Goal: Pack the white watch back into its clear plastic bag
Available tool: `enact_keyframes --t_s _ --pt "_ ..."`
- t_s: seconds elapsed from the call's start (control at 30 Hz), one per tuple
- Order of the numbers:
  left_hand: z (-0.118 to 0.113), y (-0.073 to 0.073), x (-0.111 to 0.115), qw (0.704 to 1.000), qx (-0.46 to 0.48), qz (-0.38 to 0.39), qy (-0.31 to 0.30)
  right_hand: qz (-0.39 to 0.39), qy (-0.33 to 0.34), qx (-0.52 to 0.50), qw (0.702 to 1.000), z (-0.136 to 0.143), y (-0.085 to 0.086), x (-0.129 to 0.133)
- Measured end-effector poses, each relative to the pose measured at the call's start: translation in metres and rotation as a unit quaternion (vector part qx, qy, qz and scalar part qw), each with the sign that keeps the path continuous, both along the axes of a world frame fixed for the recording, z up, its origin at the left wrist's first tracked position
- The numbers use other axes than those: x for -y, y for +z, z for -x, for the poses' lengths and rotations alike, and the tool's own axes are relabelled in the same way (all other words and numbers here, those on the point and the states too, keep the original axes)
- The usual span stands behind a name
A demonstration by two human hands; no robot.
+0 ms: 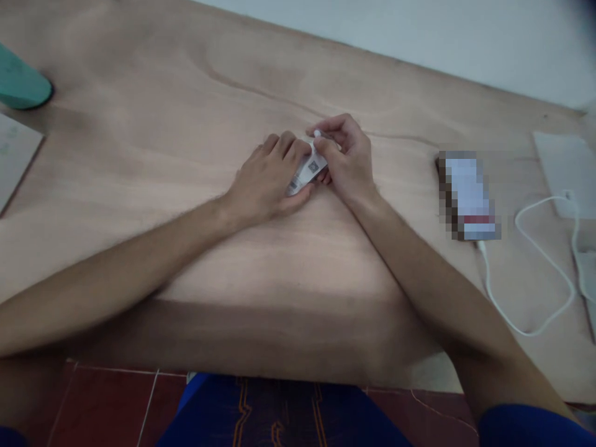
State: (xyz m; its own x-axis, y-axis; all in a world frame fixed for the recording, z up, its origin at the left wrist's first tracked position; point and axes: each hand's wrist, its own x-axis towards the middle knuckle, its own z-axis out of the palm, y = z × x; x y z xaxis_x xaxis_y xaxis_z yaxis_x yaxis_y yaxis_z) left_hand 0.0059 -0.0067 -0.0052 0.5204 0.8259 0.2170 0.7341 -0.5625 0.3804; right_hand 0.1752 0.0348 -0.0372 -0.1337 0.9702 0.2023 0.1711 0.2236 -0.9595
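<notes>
In the middle of the wooden table, a small pale packet with a printed square code (313, 166) lies between my two hands. My left hand (272, 171) curls over its left part, with the thumb along the near edge and the fingers across the top. At the packet's far right end, my right hand (347, 152) pinches it between thumb and forefinger. A small white tip (317, 133) sticks up at that thumb; what it belongs to is hidden. My fingers cover much of the packet.
A blurred phone (468, 195) lies to the right with a white cable (570, 285) looping from it. Beyond is a white flat piece (563, 174). At the far left are a green object (23, 81) and a pale board (16, 155). A white wall (419, 37) borders the table's back.
</notes>
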Motion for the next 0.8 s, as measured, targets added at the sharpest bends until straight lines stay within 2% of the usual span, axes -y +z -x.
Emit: enact_keyframes --t_s 0.17,0.3,0.43,0.8 --pt "-0.001 0.004 0.001 0.999 -0.042 0.0 0.007 0.015 -0.02 0.006 1.0 0.003 0.008 0.005" --pt "-0.001 0.004 0.001 1.0 -0.023 -0.003 0.007 0.019 -0.028 -0.005 0.999 0.006 0.014 0.009" --pt "-0.001 0.004 0.0 1.0 -0.014 0.013 0.004 -0.008 -0.02 -0.028 0.999 0.005 0.014 0.007" --pt "-0.001 0.003 0.001 0.998 -0.059 -0.03 -0.003 -0.007 -0.023 0.02 1.0 0.003 0.01 0.004"
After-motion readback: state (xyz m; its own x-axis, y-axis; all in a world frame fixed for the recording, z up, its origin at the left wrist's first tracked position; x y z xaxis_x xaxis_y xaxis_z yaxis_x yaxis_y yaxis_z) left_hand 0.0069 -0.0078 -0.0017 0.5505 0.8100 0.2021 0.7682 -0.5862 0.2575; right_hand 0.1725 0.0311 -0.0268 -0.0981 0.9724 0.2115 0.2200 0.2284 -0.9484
